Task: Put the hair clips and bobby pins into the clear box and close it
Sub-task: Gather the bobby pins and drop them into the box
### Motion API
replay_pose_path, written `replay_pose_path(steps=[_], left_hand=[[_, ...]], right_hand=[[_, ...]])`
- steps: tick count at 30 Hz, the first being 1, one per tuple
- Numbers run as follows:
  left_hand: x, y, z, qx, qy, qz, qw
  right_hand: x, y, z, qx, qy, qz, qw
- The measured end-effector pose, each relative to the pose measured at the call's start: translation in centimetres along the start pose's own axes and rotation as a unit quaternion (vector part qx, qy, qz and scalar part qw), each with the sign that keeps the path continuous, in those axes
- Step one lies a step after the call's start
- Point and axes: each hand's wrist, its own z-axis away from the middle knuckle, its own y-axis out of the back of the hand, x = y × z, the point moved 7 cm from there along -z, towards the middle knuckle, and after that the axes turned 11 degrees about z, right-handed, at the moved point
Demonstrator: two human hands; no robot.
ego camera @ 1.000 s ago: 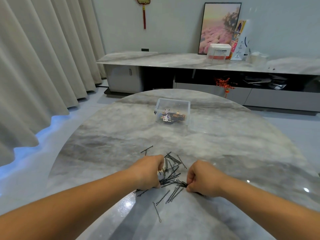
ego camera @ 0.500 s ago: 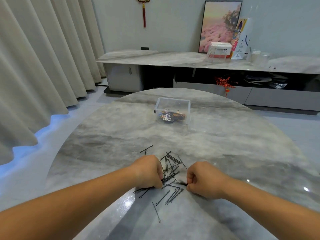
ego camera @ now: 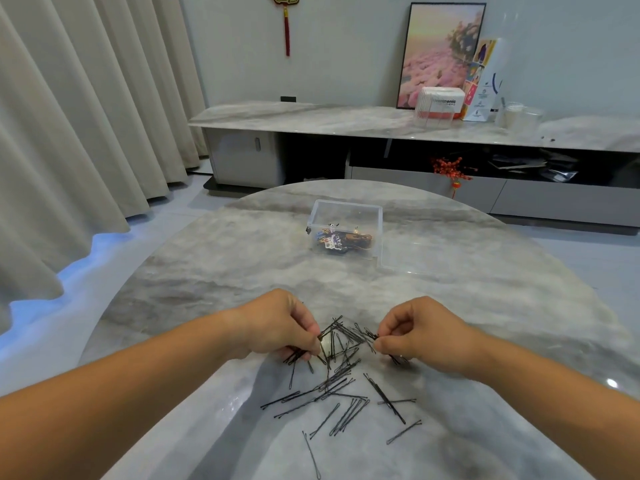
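Several black bobby pins (ego camera: 341, 386) lie scattered on the round marble table (ego camera: 207, 271), close to me. My left hand (ego camera: 282, 325) pinches a bunch of the pins at the left of the pile, a little above the table. My right hand (ego camera: 417, 329) pinches another bunch at the right of it. The clear box (ego camera: 346, 213) stands open farther back at the table's middle, with coloured hair clips (ego camera: 341, 239) inside. Its clear lid (ego camera: 419, 251) lies flat on the table just to the right of the box.
Beyond the table runs a long low marble cabinet (ego camera: 311, 121) with a framed picture (ego camera: 440, 53), small boxes and cups on it. Curtains (ego camera: 69, 133) hang at the left. The table's edge curves round on both sides.
Both hands have lifted off the table with pins pinched in them and spread slightly apart. Loose pins now lie nearer to me below the hands.
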Motion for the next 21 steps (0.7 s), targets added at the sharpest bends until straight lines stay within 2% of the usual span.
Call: replay_pose_path(steps=[8,16,21], left_hand=[[5.9,3.3,-4.1,0.066,-0.084,0.092,0.99],[14.1,8.7,-11.2,0.182,-0.176,0.146,0.956],[15.9,10.1,-14.7,0.271,-0.221,0.058,0.935]], right_hand=[[-2.4,4.7,-4.0,0.076,0.016,-0.03,0.996],[-5.9,11.3,-13.0,0.183,0.021,0.031,0.982],[-6.3,12.6,-17.6,0.195,0.011,0.138,0.971]])
